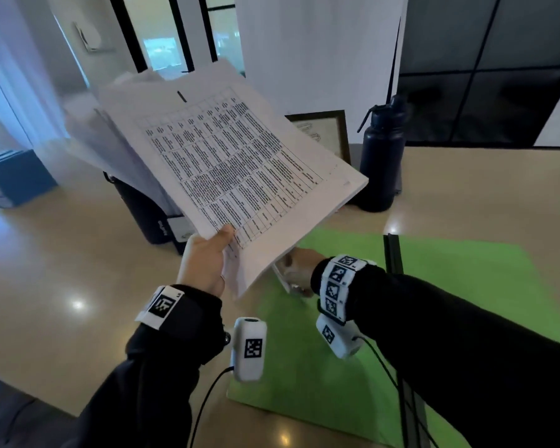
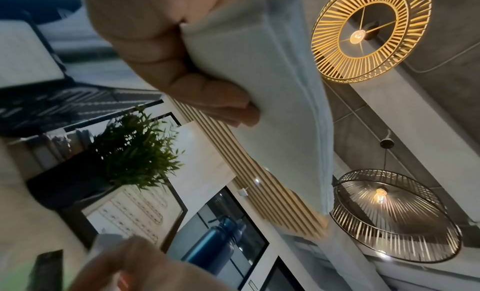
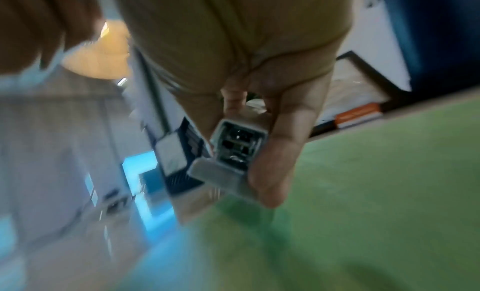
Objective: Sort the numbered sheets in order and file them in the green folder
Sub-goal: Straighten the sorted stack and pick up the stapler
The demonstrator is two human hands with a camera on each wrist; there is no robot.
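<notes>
Now my left hand [image 1: 204, 263] is pinching one stack of sheets [image 1: 230, 163] above the tabletop [image 1: 62, 253]. My right hand [image 1: 299, 270] is gripping one small stapler [image 3: 233, 151] over the single open green folder [image 1: 466, 286].

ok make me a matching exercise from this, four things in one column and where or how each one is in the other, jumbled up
Things:
1. stack of sheets
2. green folder
3. dark water bottle
4. small grey stapler-like tool

States:
A. standing upright on the table
B. lying open flat on the table
C. gripped by the right hand above the folder
D. held up tilted by the left hand, pinched at its near corner

Pairs: 1-D, 2-B, 3-A, 4-C
</notes>
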